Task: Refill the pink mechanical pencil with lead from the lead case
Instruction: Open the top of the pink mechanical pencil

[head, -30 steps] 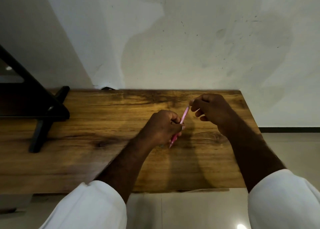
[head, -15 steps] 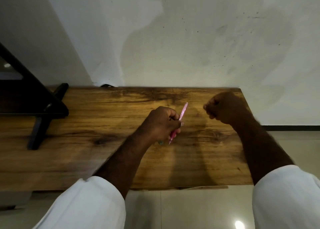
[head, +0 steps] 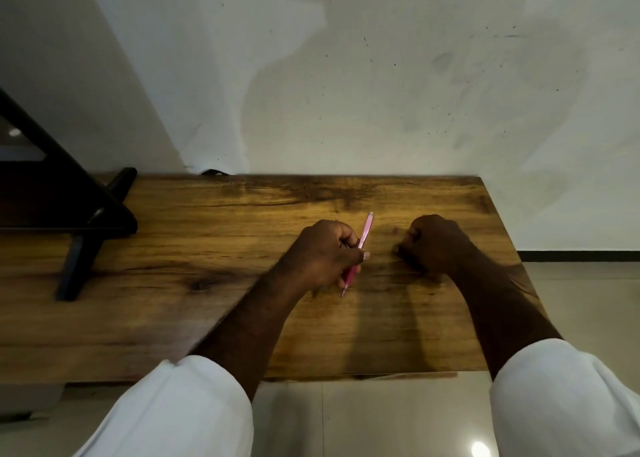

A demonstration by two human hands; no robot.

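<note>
Against the far side, a pale, stained wall (head: 381, 93) rises behind a wooden worktop (head: 207, 318) that spans most of the view. At far left on the worktop stands a black angled stand (head: 79, 228). Two white sleeves (head: 180, 411) enter from the near edge, and bare forearms reach forward over the wood toward its right half. The left hand (head: 322, 252) sits knuckles-up, its fingers curled round the pink mechanical pencil (head: 365, 231) and its thumb pressed across the barrel. The right hand (head: 436, 242) lies just to the right, apart from the pencil, clenched in a fist with its fingertips down at the wood; I cannot tell whether it holds anything. The pencil slants, top end far and up, thin metal tip near and low, close to the worktop.
</note>
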